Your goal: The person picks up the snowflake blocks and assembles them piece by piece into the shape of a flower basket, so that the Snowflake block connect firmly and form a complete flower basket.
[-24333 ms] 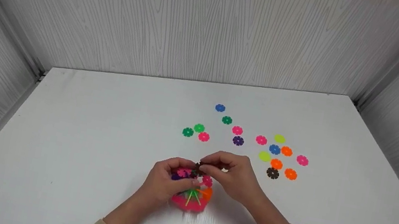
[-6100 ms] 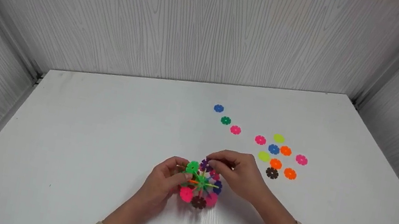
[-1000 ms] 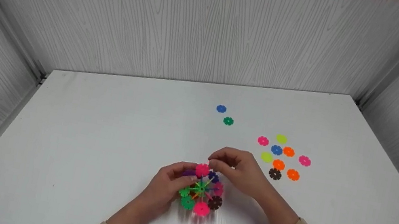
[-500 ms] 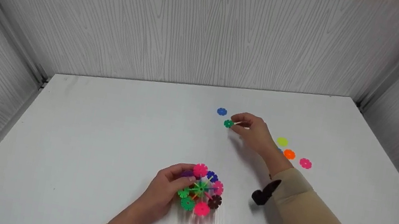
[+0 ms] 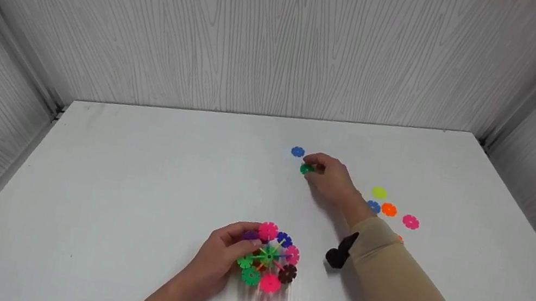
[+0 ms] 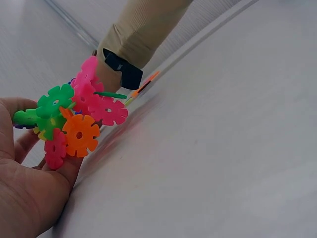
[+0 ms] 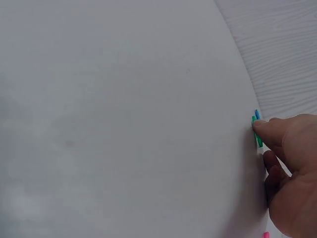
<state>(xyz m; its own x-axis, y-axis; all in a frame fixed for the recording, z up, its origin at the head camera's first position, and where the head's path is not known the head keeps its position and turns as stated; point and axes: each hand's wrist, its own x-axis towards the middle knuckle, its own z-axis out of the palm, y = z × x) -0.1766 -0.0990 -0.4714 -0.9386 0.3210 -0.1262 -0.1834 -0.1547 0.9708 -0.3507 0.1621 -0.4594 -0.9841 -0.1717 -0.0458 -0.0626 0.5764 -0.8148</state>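
Observation:
In the head view my left hand holds a round cluster of interlocking plastic snowflake discs low over the table, thumb in front and fingers behind. Pink, green, purple, brown and orange notched discs radiate from its green hub. The left wrist view shows an orange disc and a green disc of the cluster above the palm. Farther back, my right hand has thumb and fingertips at opposite edges of a loose green snowflake disc, pinching it at the tabletop. In the right wrist view, the thumb overlaps this green disc.
A loose blue disc lies just behind the right fingertips. Yellow, orange and pink discs lie to the right, some hidden by the right forearm. Grained panels enclose the white table.
My right hand has left the cluster and reached back to the green disc, its fingers now closer around it. The cluster has gained discs since the oldest frames; fewer loose ones lie about.

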